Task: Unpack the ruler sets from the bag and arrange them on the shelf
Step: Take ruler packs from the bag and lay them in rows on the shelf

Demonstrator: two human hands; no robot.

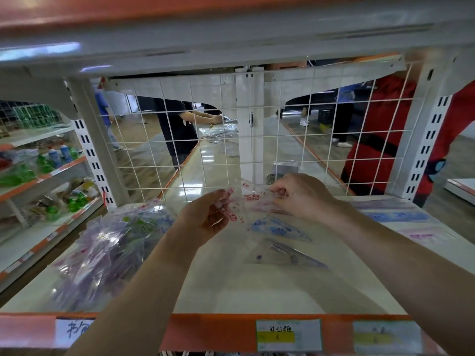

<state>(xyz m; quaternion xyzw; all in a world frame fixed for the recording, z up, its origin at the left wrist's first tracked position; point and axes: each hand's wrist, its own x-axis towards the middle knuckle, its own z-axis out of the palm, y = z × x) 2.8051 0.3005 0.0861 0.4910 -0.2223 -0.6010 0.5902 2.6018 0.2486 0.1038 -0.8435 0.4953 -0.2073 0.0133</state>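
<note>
At the far left a neighbouring rack [38,181] of green and blue goods stands apart from our shelf [231,294]. On the shelf's left part lies the bag [102,250], a clear heap stuffed with ruler sets, its near end close to the orange lip [218,327] and its far end near the foot of the wire grid [205,150]. Just right of the bag, our left hand [205,217] is raised above the shelf, thumb and fingers pinching the left edge of a set [246,199] in a clear sleeve with red print. Our right hand [300,196] pinches the same set's right edge with curled fingers, so the set hangs between both hands, off the shelf and just in front of the grid. Below the hands two sets lie flat: a blue set [277,229] and, nearer us, a clear set [282,255], close together; we cannot tell whether they overlap. Further right, by the shelf's right edge, a flat row [395,214] of blue and purple sets lies near the back, with a pink set [424,236] in front of it. Bare shelf shows between the bag and the clear set and along the near middle up to the lip, which carries labels [289,335]. The grid closes the back, an upright [424,140] marks the right rear corner, and the upper shelf [231,34] hangs low overhead.
</note>
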